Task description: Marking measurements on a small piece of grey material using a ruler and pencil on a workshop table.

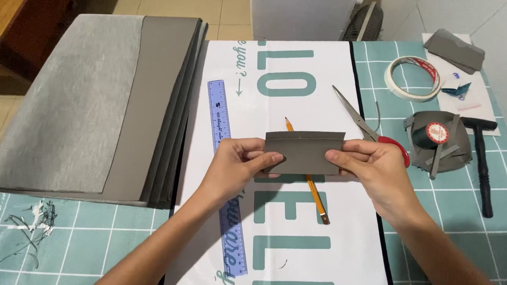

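1. Both hands pinch a grey rectangle (pixel 303 152): left hand (pixel 238 164) at its 9 o'clock edge, right hand (pixel 372 165) at 3 o'clock.
2. Pencil (pixel 314 191) lies beneath, seemingly untouched; ruler (pixel 221 158) at 9 o'clock, scissors (pixel 364 123) at 2.

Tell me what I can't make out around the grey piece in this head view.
- Pencil: its middle is hidden behind the grey piece.
- Scissors: red handles mostly covered by the right hand.
- Blue ruler: midsection hidden under the left hand; markings too small.
- Grey piece's back face: turned away.
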